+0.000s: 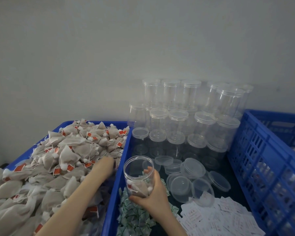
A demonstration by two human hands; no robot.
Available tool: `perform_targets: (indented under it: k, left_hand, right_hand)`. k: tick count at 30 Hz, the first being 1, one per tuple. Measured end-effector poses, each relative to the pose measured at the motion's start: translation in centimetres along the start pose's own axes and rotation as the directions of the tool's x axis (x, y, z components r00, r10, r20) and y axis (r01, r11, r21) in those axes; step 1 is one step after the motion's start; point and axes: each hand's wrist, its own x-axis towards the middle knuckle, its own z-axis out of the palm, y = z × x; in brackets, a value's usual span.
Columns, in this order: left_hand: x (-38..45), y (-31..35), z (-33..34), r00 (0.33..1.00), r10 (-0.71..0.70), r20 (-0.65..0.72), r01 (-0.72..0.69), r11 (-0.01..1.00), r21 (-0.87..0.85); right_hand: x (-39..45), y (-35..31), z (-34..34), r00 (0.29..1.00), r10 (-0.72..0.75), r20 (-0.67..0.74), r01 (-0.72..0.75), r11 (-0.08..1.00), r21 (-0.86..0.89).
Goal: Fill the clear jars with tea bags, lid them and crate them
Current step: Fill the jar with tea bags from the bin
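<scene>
Holding a barely filled, lidless clear plastic jar (138,176) in right hand (152,195) fingers, the left hand (107,163), fingers hidden, is reaching into the heaped beige tea bags (58,155).

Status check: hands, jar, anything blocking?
Right hand grips open jar, a few tea bags inside. Left hand reaching into tea bag pile, grip blurred. Loose lids beside jar; nothing blocking.

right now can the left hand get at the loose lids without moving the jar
Probably not: the left hand is in the tea bags, and the jar in the right hand stands between it and the loose lids.
</scene>
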Motion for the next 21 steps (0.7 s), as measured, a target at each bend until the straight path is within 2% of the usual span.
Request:
perform_targets:
  k: [3, 6, 10, 12, 15, 18, 21]
  left_hand:
    - [-0.5, 0.0, -2.8, 0.99, 0.005, -0.144, -0.021, 0.994, -0.105]
    - [-2.3, 0.3, -5.8, 0.923, 0.011, -0.384, -0.113, 0.963, -0.245]
    - [-5.3, 1.6, -9.1, 0.84, 0.049, -0.54, -0.335, 0.83, -0.446]
    - [-6.7, 2.8, -10.2, 0.824, 0.131, -0.551, -0.438, 0.763, -0.475]
    - [-8.0, 4.5, -10.2, 0.819, 0.312, -0.482, -0.533, 0.724, -0.438]
    - [-8.0, 5.3, -9.3, 0.824, 0.42, -0.38, -0.554, 0.738, -0.386]
    - [-7.8, 5.0, -8.8, 0.836, 0.47, -0.284, -0.549, 0.724, -0.418]
  right_hand:
    - [0.1, 0.4, 0.0, 1.0, 0.03, -0.001, -0.03, 1.0, -0.003]
    - [0.2, 0.5, 0.0, 0.999, 0.042, 0.015, -0.042, 0.999, 0.001]
    - [0.3, 0.3, 0.2, 0.999, 0.046, 0.02, -0.046, 0.999, 0.013]
    - [0.3, 0.2, 0.4, 0.999, 0.043, 0.021, -0.043, 0.999, 0.01]
    - [0.5, -0.1, 0.5, 0.999, 0.045, 0.016, -0.046, 0.998, 0.033]
    - [0.5, -0.2, 0.4, 0.999, 0.047, 0.01, -0.047, 0.998, 0.04]
    - [0.5, -0.2, 0.1, 0.999, 0.051, -0.011, -0.05, 0.997, 0.053]
